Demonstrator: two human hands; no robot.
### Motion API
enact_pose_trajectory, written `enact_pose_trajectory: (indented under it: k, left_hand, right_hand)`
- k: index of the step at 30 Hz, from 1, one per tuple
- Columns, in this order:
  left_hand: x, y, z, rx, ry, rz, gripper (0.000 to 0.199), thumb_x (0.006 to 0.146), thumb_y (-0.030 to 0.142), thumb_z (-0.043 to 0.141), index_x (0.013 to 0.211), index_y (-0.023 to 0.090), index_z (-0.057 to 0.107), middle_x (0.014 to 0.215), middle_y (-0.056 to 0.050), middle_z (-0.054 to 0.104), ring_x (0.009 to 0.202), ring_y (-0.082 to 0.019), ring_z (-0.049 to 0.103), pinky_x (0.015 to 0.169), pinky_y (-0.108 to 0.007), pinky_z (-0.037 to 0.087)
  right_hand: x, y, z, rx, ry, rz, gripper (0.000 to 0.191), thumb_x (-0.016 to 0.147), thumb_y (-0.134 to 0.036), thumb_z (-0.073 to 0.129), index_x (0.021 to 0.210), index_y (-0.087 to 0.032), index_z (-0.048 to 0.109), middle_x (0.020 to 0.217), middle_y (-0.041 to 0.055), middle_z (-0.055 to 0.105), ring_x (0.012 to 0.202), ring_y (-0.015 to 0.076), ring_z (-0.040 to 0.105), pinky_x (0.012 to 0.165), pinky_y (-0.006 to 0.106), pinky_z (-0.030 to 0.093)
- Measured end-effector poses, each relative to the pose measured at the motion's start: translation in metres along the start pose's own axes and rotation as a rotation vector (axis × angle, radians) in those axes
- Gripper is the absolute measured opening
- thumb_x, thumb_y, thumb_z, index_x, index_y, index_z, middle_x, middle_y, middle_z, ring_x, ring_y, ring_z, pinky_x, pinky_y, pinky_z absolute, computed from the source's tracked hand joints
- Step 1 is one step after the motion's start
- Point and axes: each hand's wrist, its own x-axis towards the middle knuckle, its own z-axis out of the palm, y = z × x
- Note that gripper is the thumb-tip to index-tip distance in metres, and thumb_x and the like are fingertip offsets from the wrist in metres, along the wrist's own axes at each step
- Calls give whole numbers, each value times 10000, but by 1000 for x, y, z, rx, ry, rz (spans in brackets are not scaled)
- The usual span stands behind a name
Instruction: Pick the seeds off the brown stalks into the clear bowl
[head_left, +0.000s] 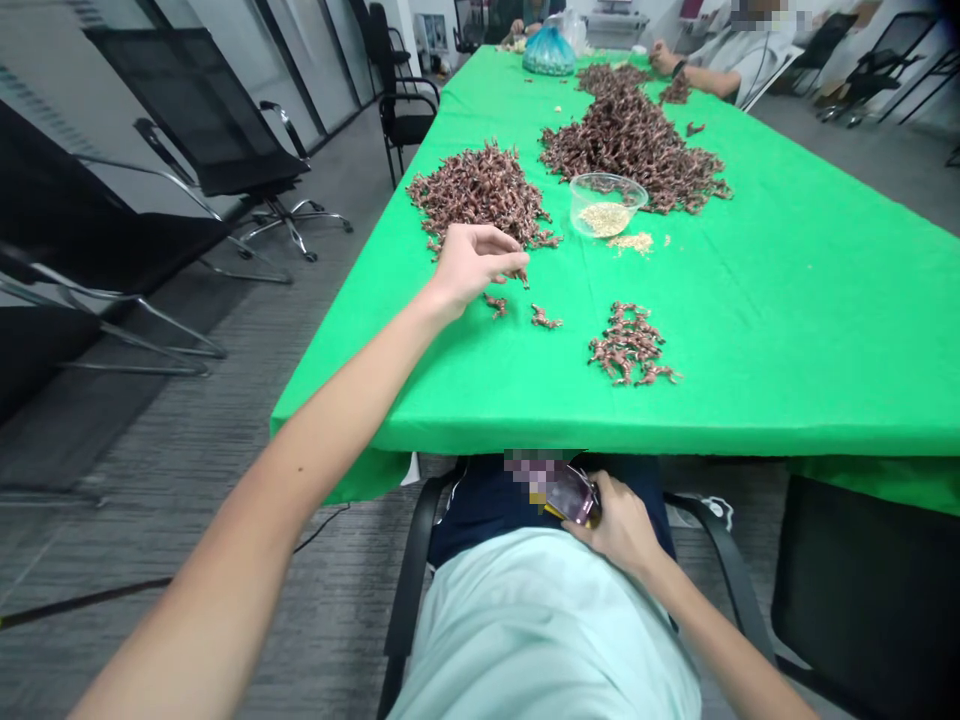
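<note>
My left hand [480, 262] reaches over the green-covered table with its fingers closed in a pinch. A small brown figurine [522, 277], perhaps animal-shaped, hangs from the fingertips. Behind this hand lies a heap of similar brown figurines [480, 190]. Two loose figurines rest just in front of it, one nearby [496, 305] and another [547, 317] to its right. A small group of figurines [628, 345] lies near the front edge. Down at my lap, my right hand [621, 522] grips a smartphone [571, 497], its screen partly blurred out.
A clear round tub [608, 207] with pale bits stands behind, and more pale bits [634, 243] lie beside it. A bigger figurine heap [630, 140] and a blue bag [549, 50] are farther back. A person [720, 70] sits far right; black chairs [202, 110] stand left.
</note>
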Motion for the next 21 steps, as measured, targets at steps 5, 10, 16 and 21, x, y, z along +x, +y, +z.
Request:
enact_pose_trajectory:
  k: [5, 10, 16, 21]
  left_hand:
    - [2, -2, -1, -1, -18, -3, 261, 655, 328, 811, 801, 163, 671, 753, -64, 721, 713, -167, 679, 608, -265, 530]
    - [2, -2, -1, 7, -16, -1, 285, 650, 366, 815, 805, 173, 676, 765, -64, 724, 723, -170, 676, 603, -269, 529]
    - [2, 0, -1, 24, -15, -20, 276, 665, 363, 798, 816, 172, 668, 763, -53, 721, 733, -164, 671, 613, -259, 525]
    - [2, -2, -2, 25, -16, -41, 250, 676, 319, 783, 829, 163, 661, 796, -71, 725, 749, -171, 671, 636, -269, 527]
  right_hand:
    - [-13, -21, 16, 35, 85, 100, 571, 669, -557, 725, 1055, -187, 525, 909, 81, 654, 833, 272, 633, 705, 319, 424]
    - [-15, -37, 22, 3, 110, 122, 605, 676, -619, 714, 1060, -185, 536, 909, 94, 667, 809, 268, 639, 680, 311, 404]
    - [0, -64, 24, -41, 115, 162, 623, 646, -632, 764, 1018, -193, 525, 828, 80, 676, 755, 262, 655, 635, 293, 372]
    - [9, -78, 25, -72, 90, 156, 617, 623, -654, 780, 936, -204, 497, 799, 84, 682, 720, 267, 662, 602, 286, 343]
